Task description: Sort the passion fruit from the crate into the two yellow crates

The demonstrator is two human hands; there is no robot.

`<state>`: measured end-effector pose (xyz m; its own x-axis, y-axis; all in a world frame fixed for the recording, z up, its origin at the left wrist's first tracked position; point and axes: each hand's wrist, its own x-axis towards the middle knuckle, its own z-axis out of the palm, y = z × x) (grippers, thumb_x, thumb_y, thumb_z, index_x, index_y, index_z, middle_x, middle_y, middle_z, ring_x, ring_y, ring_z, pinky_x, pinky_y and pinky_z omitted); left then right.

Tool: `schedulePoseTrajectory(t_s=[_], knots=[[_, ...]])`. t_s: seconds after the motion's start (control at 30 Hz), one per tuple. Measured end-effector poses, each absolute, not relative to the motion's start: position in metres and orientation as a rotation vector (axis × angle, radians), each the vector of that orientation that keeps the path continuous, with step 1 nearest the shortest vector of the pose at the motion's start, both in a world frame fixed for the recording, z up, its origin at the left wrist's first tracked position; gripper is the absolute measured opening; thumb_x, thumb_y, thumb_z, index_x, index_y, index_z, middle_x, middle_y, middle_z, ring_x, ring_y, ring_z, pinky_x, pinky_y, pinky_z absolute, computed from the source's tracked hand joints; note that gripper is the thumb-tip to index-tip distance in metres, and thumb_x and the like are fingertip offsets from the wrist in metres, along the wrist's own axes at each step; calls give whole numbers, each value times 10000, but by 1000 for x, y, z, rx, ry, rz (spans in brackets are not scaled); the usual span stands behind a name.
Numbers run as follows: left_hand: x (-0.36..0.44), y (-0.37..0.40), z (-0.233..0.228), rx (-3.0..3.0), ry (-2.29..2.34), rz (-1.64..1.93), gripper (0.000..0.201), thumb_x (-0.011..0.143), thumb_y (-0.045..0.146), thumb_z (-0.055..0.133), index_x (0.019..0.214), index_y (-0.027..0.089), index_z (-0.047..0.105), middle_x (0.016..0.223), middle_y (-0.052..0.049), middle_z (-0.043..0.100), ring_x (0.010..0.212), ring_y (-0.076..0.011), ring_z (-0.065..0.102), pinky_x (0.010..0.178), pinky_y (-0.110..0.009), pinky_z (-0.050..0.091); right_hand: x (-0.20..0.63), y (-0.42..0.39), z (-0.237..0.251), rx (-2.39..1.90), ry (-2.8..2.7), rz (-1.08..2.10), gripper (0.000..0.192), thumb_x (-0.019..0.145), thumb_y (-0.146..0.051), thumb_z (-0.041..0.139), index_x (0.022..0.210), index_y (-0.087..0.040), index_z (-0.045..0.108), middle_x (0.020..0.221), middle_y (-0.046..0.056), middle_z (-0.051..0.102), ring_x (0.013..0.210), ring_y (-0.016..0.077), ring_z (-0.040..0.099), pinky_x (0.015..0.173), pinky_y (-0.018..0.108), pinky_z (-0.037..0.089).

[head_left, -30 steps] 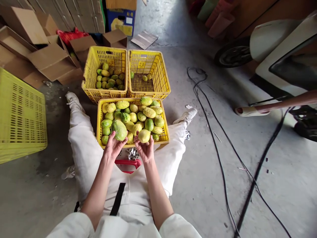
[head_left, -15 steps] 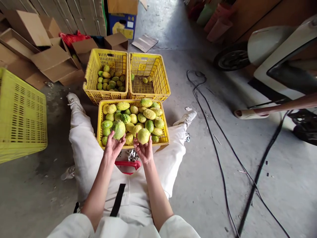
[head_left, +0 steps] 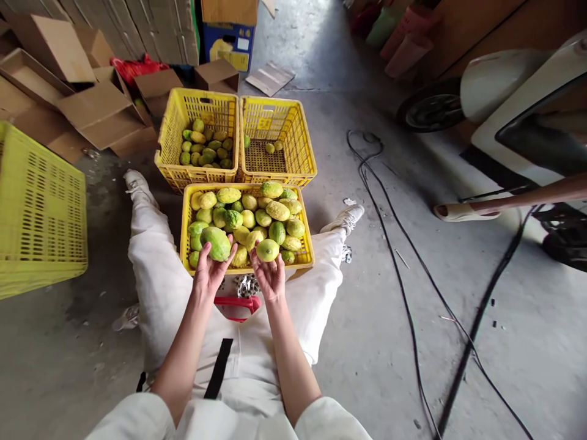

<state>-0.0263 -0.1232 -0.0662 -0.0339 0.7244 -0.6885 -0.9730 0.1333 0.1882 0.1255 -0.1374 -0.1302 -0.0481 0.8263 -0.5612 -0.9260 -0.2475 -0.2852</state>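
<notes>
My left hand (head_left: 211, 269) cups a large green lemon (head_left: 215, 243), its fingers around the lower side. In my right hand (head_left: 269, 275) is a smaller yellow-green lemon (head_left: 267, 250), held at the fingertips with its pointed end facing me. Both hands are raised over the near edge of a shallow yellow crate (head_left: 307, 244). Many bumpy lemons in green and yellow, such as one yellow lemon (head_left: 277, 211), fill that crate between my legs.
Behind stand two deeper yellow crates: the left crate (head_left: 167, 131) holds several lemons, the right crate (head_left: 298, 140) a few. A yellow crate (head_left: 41, 214) and cardboard boxes (head_left: 98, 113) are at left. Black cables (head_left: 403, 293), a scooter (head_left: 499, 91) and another person's foot (head_left: 468, 211) are at right.
Both lemons have turned in my fingers: the left one now lies more lengthwise, and the right one shows its pointed end. My hands stay in nearly the same place.
</notes>
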Motion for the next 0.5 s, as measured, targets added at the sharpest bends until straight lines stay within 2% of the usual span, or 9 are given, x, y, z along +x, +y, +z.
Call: schedulePoseTrajectory(t_s=[0.13, 0.3, 0.5], knots=[[-29, -124, -72, -385, 820, 1400, 341, 961, 193, 495, 1280, 214, 614, 1150, -63, 737, 1167, -222, 668, 982, -374, 578, 127, -139, -131, -811, 167, 1676, 253, 855, -303, 689, 1105, -267, 706, 1175, 24, 760, 1184, 191, 683, 971, 335, 601], [-26, -126, -81, -290, 1001, 1372, 320, 900, 160, 598, 1196, 262, 665, 1277, -41, 697, 1308, -198, 574, 980, -295, 560, 126, -138, -120, -735, 85, 1740, 407, 865, -286, 674, 1270, -314, 642, 1336, 5, 690, 1190, 193, 684, 993, 356, 591], [-25, -127, -74, -135, 928, 1338, 424, 877, 291, 668, 1294, 228, 617, 1332, -81, 674, 1323, -261, 571, 1045, -382, 537, 124, -138, -112, -723, 26, 1785, 439, 885, -340, 635, 1323, -338, 606, 1398, 18, 647, 1304, 252, 609, 1055, 512, 542]])
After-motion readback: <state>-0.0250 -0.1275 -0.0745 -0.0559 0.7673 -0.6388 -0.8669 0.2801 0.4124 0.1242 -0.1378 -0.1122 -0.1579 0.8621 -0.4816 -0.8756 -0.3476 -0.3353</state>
